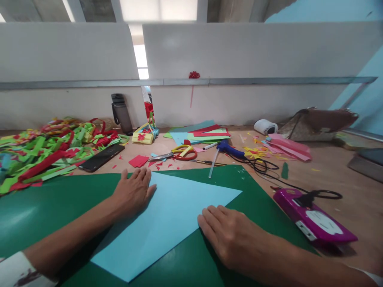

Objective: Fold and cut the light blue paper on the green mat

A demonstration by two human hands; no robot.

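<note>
I see my left hand (133, 190) pressed flat, fingers spread, on the far-left edge of the light blue paper (167, 221), which lies on the green mat (44, 207). My right hand (231, 235) lies open on its right edge, gripping nothing.

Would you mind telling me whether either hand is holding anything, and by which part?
Nothing is gripped. The left hand lies flat on the blue paper's left corner; the right hand presses flat at its right edge.
</note>
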